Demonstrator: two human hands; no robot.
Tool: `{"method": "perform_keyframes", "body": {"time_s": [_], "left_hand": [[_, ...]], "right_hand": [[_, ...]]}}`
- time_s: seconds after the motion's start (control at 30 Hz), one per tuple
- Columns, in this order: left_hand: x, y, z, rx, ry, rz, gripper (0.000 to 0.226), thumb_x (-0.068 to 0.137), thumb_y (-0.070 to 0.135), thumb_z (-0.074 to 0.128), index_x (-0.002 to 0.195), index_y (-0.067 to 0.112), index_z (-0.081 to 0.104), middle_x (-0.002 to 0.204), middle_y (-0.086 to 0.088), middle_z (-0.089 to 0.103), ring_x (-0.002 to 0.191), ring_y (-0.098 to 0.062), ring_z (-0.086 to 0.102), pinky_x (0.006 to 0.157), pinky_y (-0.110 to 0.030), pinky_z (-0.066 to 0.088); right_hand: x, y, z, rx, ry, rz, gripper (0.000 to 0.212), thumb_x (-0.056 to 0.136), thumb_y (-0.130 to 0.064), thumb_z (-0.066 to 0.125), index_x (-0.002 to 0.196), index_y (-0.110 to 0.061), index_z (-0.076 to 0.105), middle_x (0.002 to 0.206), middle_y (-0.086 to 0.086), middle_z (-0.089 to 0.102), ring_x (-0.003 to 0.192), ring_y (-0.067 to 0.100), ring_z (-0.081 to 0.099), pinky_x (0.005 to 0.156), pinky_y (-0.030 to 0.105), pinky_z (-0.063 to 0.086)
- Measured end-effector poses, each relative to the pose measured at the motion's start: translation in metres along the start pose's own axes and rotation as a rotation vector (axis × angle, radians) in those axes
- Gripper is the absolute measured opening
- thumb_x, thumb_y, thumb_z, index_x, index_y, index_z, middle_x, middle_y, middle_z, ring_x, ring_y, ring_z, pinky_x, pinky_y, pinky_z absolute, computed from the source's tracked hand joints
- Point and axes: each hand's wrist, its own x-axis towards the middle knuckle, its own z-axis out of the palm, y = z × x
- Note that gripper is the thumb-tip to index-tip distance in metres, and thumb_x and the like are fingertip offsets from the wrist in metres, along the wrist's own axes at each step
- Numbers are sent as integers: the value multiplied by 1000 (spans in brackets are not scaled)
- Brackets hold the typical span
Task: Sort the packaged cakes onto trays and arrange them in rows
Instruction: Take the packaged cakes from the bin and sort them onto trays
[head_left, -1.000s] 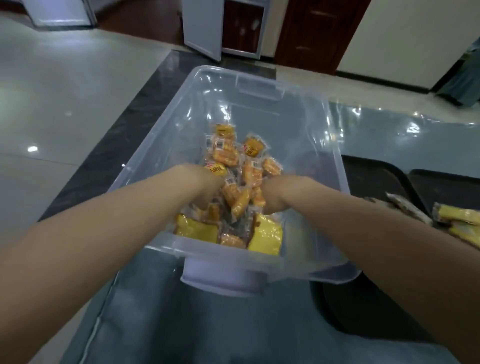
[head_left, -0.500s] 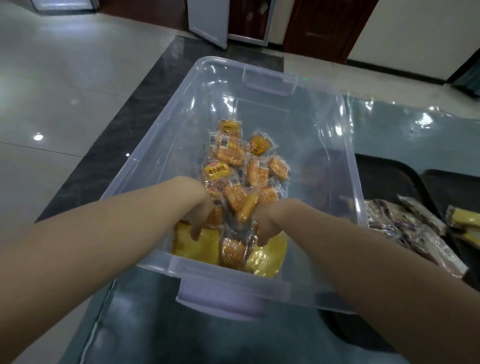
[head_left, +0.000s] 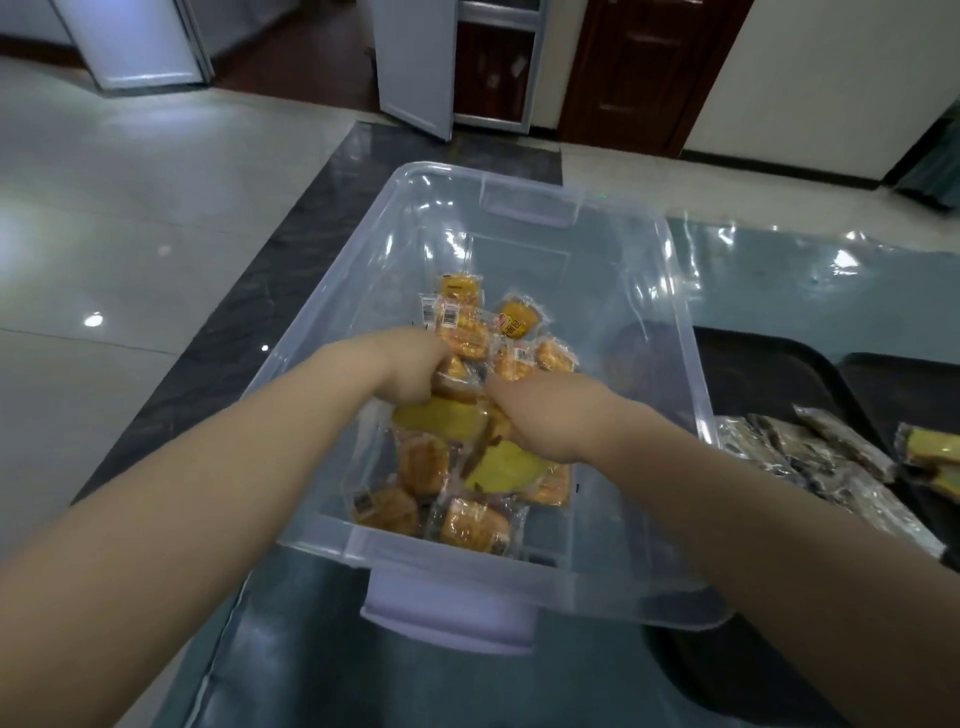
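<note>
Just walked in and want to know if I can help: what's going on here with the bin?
A person has both hands down in a clear plastic bin among a pile of wrapped cakes. The left hand and the right hand are each curled into the pile, seemingly gathering packets; their fingers are hidden. To the right, dark trays already hold some darker wrapped packets and a few yellow ones, not yet in neat rows.

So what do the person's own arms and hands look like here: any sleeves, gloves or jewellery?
Both arms are bare along all that shows, with no sleeve in view. The left hand and right hand wear no gloves, and no watch, bracelet or ring is visible on the wrists or backs of the hands. The fingers are mostly hidden among the packets, so rings there cannot be ruled out.
</note>
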Motion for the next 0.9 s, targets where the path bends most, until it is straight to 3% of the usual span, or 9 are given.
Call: {"method": "perform_keyframes", "body": {"time_s": [0.1,0.17,0.23,0.37,0.53,0.63,0.77,0.9], "left_hand": [[-6,-3,-7,-136,202,12,20,83,10,57,99,21,50,99,0,59,80,-18,54,59,-29,37],[-10,0,-13,-240,303,27,37,85,15,60,119,23,46,111,-2,60,95,-23,58,70,-35,46],[-15,7,-19,-296,407,48,44,85,18,62,124,27,43,119,-4,60,101,-24,59,76,-36,47],[-26,27,-32,-405,637,102,45,86,19,63,121,36,42,123,-3,60,98,-23,61,75,-34,48],[-44,77,-53,-612,835,194,51,85,22,66,116,51,38,110,11,52,85,-15,63,71,-40,56],[-47,114,-66,-722,875,199,49,84,22,67,113,52,40,110,11,53,87,-14,64,64,-39,58],[-46,174,-73,-925,871,245,46,83,15,68,107,46,45,108,9,60,78,-7,65,46,-16,49],[-30,253,-68,-1021,821,257,44,82,13,69,102,47,49,105,7,60,77,-8,66,47,-17,49]], "right_hand": [[-18,10,-8,48,210,-17,30,93,-16,41,121,-25,34,80,5,54,67,22,55,49,30,38],[-29,15,-11,-53,352,-35,38,91,-13,49,124,-26,32,87,3,52,72,23,54,49,30,33],[-41,20,-15,-120,485,-23,46,89,-13,56,128,-27,34,98,2,53,80,26,55,52,30,31],[-69,33,-14,-89,825,2,45,74,-11,77,116,-14,60,95,7,66,77,31,65,61,33,43],[-108,62,-6,-34,1212,73,18,84,-7,64,101,-9,68,93,8,69,75,29,64,62,37,49],[-139,86,-1,-23,1333,141,15,82,-1,68,96,-7,69,91,8,69,77,29,65,64,38,50],[-189,123,17,84,1423,250,10,87,-4,61,94,-4,69,89,9,68,77,29,63,69,35,46],[-240,174,54,205,1407,349,14,85,-1,66,98,-3,65,90,8,65,78,25,60,72,30,43]]}}
